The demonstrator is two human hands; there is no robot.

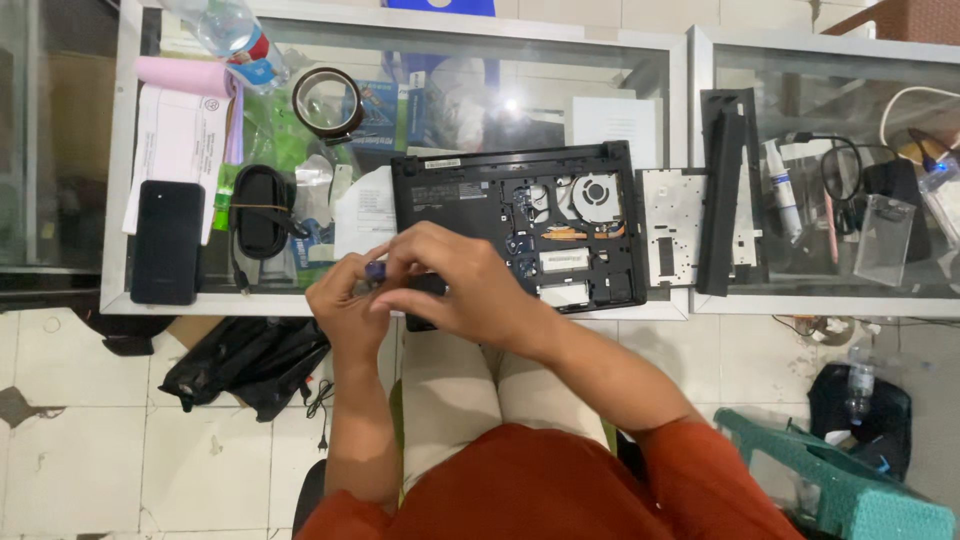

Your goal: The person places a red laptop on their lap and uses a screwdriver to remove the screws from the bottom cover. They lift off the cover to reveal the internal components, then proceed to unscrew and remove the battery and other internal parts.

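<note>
A small blue-tipped part (375, 270) is pinched between the left hand (345, 305) and the right hand (455, 290), both grips closed on it, just before the worktop (400, 306) edge. Handling of a removed component is judged in hand. Beyond lies the opened laptop base (520, 225); refitting would call for fine alignment.
</note>
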